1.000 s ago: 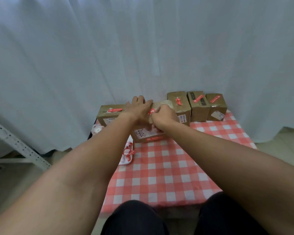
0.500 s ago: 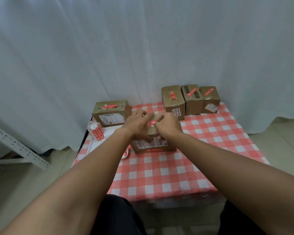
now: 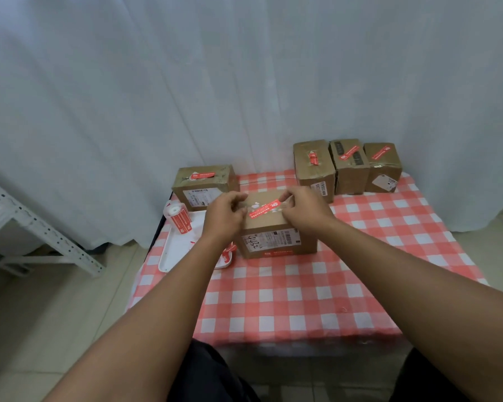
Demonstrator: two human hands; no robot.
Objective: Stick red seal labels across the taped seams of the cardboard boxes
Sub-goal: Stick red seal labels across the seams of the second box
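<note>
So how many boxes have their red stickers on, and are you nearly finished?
Four look done: the left box and the three back boxes each show a red sticker on top. The fifth, the front box, is in hand: the left hand and right hand are at the ends of a red sticker across its top. I see no box without one, so nearly finished.

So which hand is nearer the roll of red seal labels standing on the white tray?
Left. The left hand is at the near cardboard box's left edge, just right of the roll of red seal labels; the right hand is across the box, farther off.
</note>
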